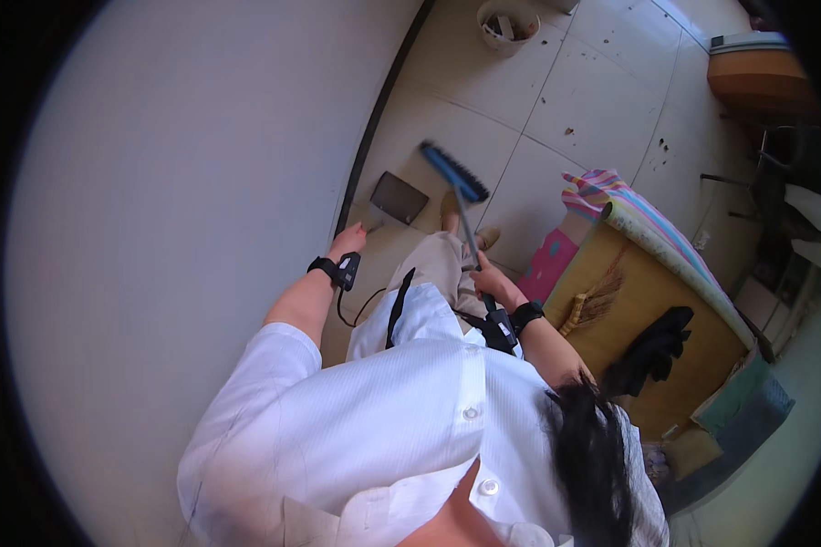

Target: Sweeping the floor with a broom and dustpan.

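Observation:
My left hand point(350, 239), left of my legs, is closed around a thin rod that looks like the handle of a dark dustpan point(399, 198). The pan rests on the tiled floor by the wall; the link between rod and pan is not clear. In front of my body, my right hand point(494, 282) grips the grey handle of a broom. The blue broom head point(451, 171) with dark bristles lies on the tiles ahead of my shoes, right of the dustpan and apart from it. Both wrists bear black straps with small devices.
A white wall point(198, 157) rises close on my left. Ahead stands a bucket point(499, 42) with refuse inside. Dark debris point(569, 131) dots the tiles. At right are a bed-like surface point(684, 301) with a whisk broom point(595, 301) and black cloth point(650, 349), a striped cloth, and a chair point(793, 164).

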Available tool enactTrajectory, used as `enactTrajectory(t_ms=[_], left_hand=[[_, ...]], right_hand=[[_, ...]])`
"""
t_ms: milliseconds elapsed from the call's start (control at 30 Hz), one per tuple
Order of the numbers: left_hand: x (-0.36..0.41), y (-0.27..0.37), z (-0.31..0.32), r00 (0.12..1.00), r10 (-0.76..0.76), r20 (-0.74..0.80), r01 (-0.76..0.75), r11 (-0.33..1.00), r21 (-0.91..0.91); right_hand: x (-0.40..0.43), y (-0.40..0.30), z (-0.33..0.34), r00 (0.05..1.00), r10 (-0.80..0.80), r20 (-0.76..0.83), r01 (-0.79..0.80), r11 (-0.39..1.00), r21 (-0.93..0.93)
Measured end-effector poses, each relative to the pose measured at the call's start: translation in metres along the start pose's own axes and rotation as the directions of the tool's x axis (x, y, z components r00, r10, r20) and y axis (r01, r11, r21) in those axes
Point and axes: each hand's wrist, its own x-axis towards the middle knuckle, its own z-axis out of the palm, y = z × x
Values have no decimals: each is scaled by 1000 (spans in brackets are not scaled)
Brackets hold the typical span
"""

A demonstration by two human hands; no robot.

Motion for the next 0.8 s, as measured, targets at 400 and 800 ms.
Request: enactTrajectory(t_ms=[400, 800], left_hand=[[-3, 85, -26, 869, -208, 449, 494, 387, -778], [-58, 211, -57, 896, -18, 443, 432, 265, -862]], right_hand=[[-50, -22, -75, 980, -164, -115, 171, 984, 50], [-58, -41, -219, 927, -3, -374, 187, 870, 456]])
